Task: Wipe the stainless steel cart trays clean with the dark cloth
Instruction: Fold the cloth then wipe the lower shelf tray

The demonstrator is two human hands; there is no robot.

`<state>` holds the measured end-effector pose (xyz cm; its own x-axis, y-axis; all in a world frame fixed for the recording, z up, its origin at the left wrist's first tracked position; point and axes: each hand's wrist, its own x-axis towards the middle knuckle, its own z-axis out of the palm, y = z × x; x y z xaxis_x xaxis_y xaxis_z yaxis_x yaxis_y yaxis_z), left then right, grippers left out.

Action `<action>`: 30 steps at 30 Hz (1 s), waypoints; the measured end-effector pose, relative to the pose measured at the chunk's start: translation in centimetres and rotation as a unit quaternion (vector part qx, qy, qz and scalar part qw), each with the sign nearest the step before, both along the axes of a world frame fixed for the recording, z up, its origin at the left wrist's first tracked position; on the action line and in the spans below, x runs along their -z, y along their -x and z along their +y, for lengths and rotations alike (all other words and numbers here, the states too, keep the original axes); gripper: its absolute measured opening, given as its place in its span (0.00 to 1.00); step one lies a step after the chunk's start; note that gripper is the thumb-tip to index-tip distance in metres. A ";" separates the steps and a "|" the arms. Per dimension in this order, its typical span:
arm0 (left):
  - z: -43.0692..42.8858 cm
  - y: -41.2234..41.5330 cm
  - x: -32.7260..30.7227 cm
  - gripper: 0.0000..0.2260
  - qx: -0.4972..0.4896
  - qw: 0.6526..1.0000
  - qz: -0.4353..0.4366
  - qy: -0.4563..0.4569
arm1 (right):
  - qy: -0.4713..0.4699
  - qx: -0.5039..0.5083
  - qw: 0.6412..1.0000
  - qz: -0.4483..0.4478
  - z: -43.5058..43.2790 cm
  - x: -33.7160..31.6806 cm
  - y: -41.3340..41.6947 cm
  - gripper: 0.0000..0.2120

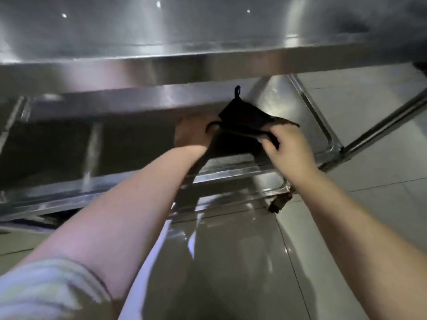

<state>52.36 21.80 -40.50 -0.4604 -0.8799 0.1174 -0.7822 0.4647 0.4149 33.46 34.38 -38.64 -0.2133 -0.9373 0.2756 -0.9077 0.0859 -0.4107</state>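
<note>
While the top tray (161,31) shines above, the left hand (193,133) and the right hand (287,153) each pinch an end of the dark cloth (242,117) with curled fingers, over the right end of the lower tray (288,98).

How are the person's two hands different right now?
The left hand is in shadow, tucked under the edge of a stainless steel cart tray; the right hand is out in the light, clear of that edge. The left arm shows a pale striped sleeve near the elbow; the right arm looks bare. Both hands hold the dark cloth, one at each end.
</note>
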 end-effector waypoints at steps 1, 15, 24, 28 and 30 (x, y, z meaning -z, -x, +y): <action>-0.1 -0.2 2.0 0.13 0.019 1.000 0.000 -0.018 | -0.027 -0.040 0.999 0.026 0.2 1.7 0.0 0.11; -5.9 -1.5 8.2 0.26 0.007 0.987 -0.163 -0.004 | -0.238 -0.134 0.957 0.101 -8.5 8.4 2.8 0.27; -6.2 0.2 9.2 0.27 0.009 0.983 -0.182 0.015 | -0.296 0.161 0.937 0.097 -7.8 9.0 11.9 0.27; -6.1 0.1 9.3 0.24 0.000 0.984 -0.177 0.025 | -0.259 0.050 0.955 0.134 -8.6 9.7 1.5 0.28; -6.1 -0.1 9.3 0.24 -0.002 0.984 -0.177 0.030 | -0.233 -0.019 0.963 0.134 -8.4 10.2 -1.9 0.28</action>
